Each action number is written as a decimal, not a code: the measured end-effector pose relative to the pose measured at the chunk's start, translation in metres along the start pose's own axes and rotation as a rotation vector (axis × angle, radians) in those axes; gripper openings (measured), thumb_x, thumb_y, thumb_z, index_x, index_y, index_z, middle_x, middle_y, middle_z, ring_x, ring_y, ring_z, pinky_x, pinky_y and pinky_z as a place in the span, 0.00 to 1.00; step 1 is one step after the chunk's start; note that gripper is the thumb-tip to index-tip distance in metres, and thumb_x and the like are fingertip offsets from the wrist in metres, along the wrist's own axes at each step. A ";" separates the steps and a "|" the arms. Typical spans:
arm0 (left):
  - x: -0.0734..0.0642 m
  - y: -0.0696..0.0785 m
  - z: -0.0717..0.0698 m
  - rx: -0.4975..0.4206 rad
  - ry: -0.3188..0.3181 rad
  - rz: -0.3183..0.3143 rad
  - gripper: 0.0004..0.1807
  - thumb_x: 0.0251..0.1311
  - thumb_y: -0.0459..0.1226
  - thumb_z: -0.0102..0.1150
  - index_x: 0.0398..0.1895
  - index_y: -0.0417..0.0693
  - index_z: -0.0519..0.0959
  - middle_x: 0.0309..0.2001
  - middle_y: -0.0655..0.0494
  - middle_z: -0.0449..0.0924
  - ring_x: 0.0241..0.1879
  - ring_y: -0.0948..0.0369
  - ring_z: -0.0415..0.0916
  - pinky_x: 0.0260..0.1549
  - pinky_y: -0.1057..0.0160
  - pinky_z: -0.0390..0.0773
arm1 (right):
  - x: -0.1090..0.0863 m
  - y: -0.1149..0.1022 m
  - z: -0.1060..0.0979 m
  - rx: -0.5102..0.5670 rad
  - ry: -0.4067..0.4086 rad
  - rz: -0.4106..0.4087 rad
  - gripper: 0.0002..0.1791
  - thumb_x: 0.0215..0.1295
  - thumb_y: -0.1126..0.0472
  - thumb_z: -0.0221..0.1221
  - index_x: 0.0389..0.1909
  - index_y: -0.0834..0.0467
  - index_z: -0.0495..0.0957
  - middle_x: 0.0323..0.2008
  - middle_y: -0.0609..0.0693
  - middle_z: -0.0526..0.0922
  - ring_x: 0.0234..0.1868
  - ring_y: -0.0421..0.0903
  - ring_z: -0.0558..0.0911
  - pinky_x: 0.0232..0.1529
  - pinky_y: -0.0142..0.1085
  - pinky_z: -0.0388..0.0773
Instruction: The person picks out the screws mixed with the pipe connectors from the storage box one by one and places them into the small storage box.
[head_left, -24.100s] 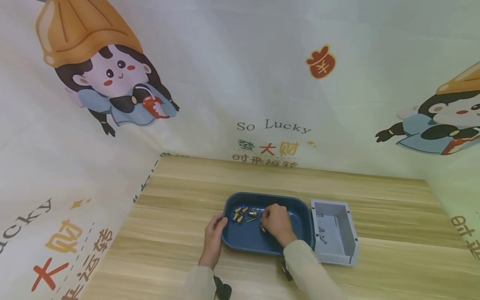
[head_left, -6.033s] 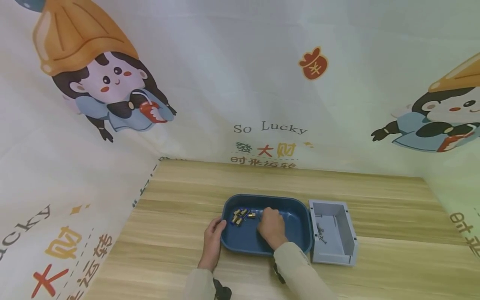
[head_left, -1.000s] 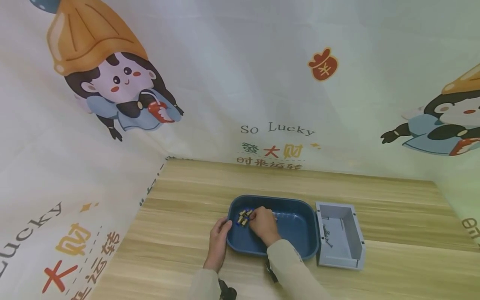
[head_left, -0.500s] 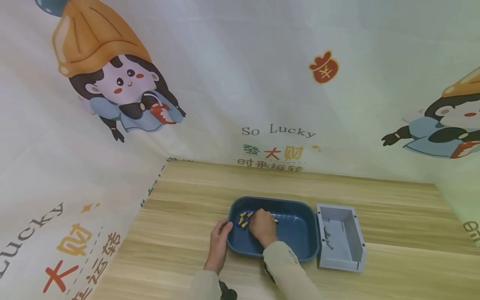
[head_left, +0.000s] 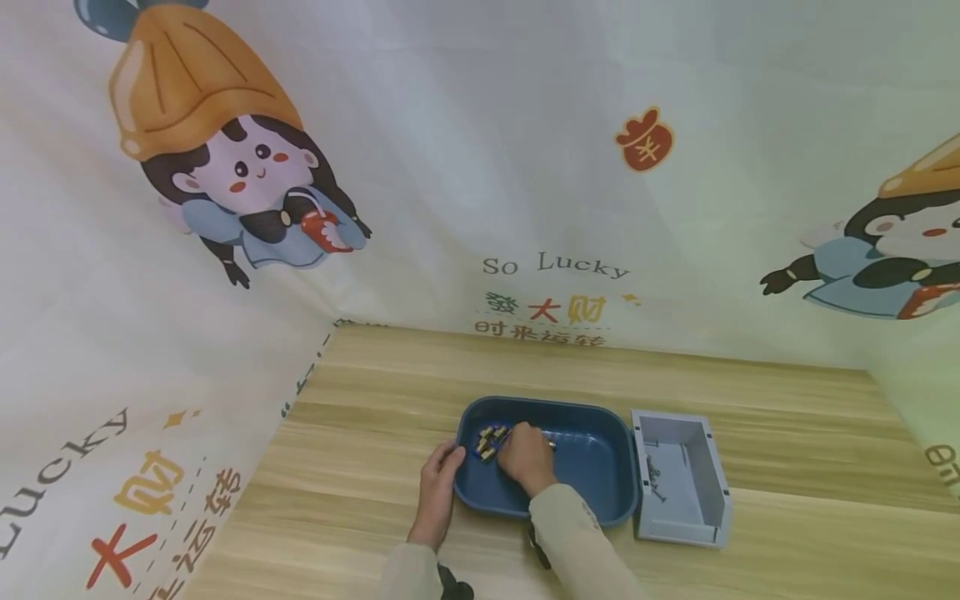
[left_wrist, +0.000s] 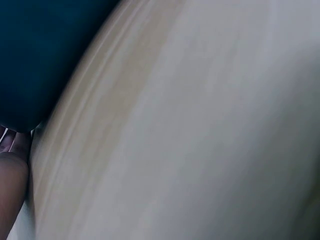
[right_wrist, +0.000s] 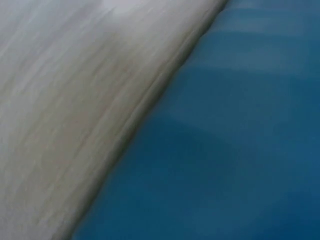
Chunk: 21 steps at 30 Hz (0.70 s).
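Brass fittings (head_left: pixel 491 442) with blue ends lie clustered in the left part of a dark blue tray (head_left: pixel 592 487). My left hand (head_left: pixel 435 496) holds the tray's left side, thumb at the rim; its fingertips (left_wrist: pixel 19 142) reach the tray's edge in the left wrist view. Inside the tray, my right hand (head_left: pixel 527 458) has its fingers bent downward beside the fittings. Its fingertips are hidden, so anything between them cannot be made out. Just right of this hand lies a small brass-coloured piece (head_left: pixel 552 445). The right wrist view shows only the tray (right_wrist: pixel 235 150) and tabletop.
A grey open-fronted bin (head_left: pixel 678 532) stands against the tray's right side. Several thin screws (head_left: pixel 654 479) lie in it, mostly towards its left wall. The wood-grain table (head_left: pixel 360 417) meets a printed cloth backdrop (head_left: pixel 420 167) behind and at both sides.
Over the longer span, the screws in the grey bin have increased, and my right hand has shifted left to the fittings. In the last second it barely moves; my left hand stays at the rim.
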<state>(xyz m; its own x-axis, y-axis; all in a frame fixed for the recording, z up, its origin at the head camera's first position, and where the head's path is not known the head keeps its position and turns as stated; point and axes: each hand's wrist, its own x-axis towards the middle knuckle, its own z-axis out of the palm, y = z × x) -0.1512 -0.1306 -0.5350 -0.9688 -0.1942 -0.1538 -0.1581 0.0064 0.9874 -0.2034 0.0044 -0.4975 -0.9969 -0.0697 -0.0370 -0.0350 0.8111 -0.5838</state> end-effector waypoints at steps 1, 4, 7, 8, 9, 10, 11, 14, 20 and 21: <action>0.000 -0.001 0.000 -0.001 0.003 -0.001 0.26 0.70 0.45 0.44 0.61 0.35 0.68 0.59 0.37 0.72 0.61 0.45 0.68 0.64 0.46 0.65 | 0.000 0.000 0.000 0.004 0.000 -0.002 0.25 0.50 0.71 0.55 0.06 0.51 0.52 0.09 0.43 0.54 0.14 0.42 0.56 0.15 0.33 0.54; 0.001 -0.002 0.001 -0.007 0.003 0.004 0.25 0.70 0.45 0.44 0.61 0.34 0.68 0.59 0.37 0.72 0.61 0.46 0.68 0.64 0.47 0.65 | -0.001 0.002 -0.002 0.020 0.010 -0.018 0.24 0.49 0.70 0.56 0.06 0.51 0.53 0.09 0.43 0.55 0.14 0.42 0.57 0.15 0.33 0.54; 0.001 -0.002 0.001 -0.011 0.004 0.007 0.25 0.70 0.45 0.44 0.61 0.34 0.69 0.59 0.37 0.72 0.61 0.46 0.68 0.64 0.48 0.65 | -0.001 0.004 -0.004 0.045 0.023 -0.035 0.24 0.48 0.70 0.55 0.06 0.51 0.53 0.09 0.42 0.55 0.13 0.41 0.57 0.14 0.33 0.53; 0.001 -0.002 0.001 -0.013 0.002 0.009 0.25 0.70 0.44 0.44 0.61 0.34 0.68 0.59 0.37 0.72 0.61 0.46 0.68 0.64 0.48 0.65 | -0.002 0.005 -0.004 0.058 0.026 -0.042 0.24 0.48 0.71 0.54 0.06 0.50 0.53 0.08 0.41 0.54 0.13 0.41 0.57 0.14 0.32 0.53; 0.001 -0.002 0.001 -0.012 0.002 0.009 0.25 0.70 0.44 0.44 0.61 0.34 0.68 0.59 0.37 0.72 0.61 0.46 0.68 0.64 0.48 0.65 | -0.002 0.006 -0.005 0.071 0.029 -0.046 0.24 0.47 0.71 0.54 0.05 0.50 0.53 0.08 0.40 0.53 0.13 0.40 0.56 0.14 0.32 0.52; 0.001 -0.003 0.001 -0.010 0.000 0.010 0.25 0.70 0.45 0.44 0.61 0.34 0.68 0.59 0.37 0.72 0.61 0.46 0.68 0.64 0.48 0.65 | -0.003 0.008 -0.006 0.088 0.039 -0.061 0.24 0.47 0.71 0.53 0.05 0.50 0.52 0.08 0.40 0.52 0.13 0.40 0.55 0.14 0.31 0.51; 0.001 -0.002 0.002 -0.010 0.000 0.009 0.25 0.70 0.45 0.44 0.61 0.34 0.68 0.59 0.37 0.71 0.61 0.46 0.68 0.64 0.48 0.65 | -0.003 0.010 -0.007 0.102 0.044 -0.074 0.23 0.46 0.72 0.52 0.05 0.49 0.52 0.08 0.39 0.51 0.13 0.39 0.54 0.15 0.30 0.50; 0.000 -0.002 0.001 0.001 -0.003 0.007 0.26 0.70 0.45 0.44 0.62 0.34 0.67 0.60 0.37 0.71 0.62 0.45 0.67 0.64 0.46 0.64 | -0.005 0.015 -0.011 0.129 0.072 -0.136 0.22 0.43 0.73 0.51 0.05 0.50 0.52 0.08 0.38 0.50 0.14 0.38 0.53 0.16 0.29 0.49; -0.002 0.001 0.001 0.015 0.003 0.012 0.26 0.71 0.45 0.43 0.62 0.34 0.67 0.60 0.36 0.70 0.63 0.44 0.66 0.65 0.45 0.63 | -0.008 0.026 -0.020 0.139 0.098 -0.183 0.12 0.42 0.71 0.58 0.07 0.56 0.71 0.09 0.42 0.69 0.14 0.37 0.65 0.18 0.29 0.64; -0.002 0.001 0.001 0.013 0.004 0.012 0.26 0.71 0.45 0.43 0.62 0.33 0.67 0.60 0.36 0.70 0.63 0.44 0.66 0.65 0.45 0.62 | -0.009 0.027 -0.022 0.143 0.092 -0.175 0.10 0.43 0.71 0.60 0.09 0.57 0.75 0.10 0.44 0.73 0.13 0.37 0.67 0.19 0.29 0.67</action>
<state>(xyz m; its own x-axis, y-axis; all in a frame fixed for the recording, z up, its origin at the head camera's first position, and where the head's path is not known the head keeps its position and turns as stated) -0.1492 -0.1291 -0.5336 -0.9698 -0.1983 -0.1418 -0.1491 0.0220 0.9886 -0.1974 0.0397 -0.4949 -0.9790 -0.1430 0.1451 -0.2037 0.7002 -0.6843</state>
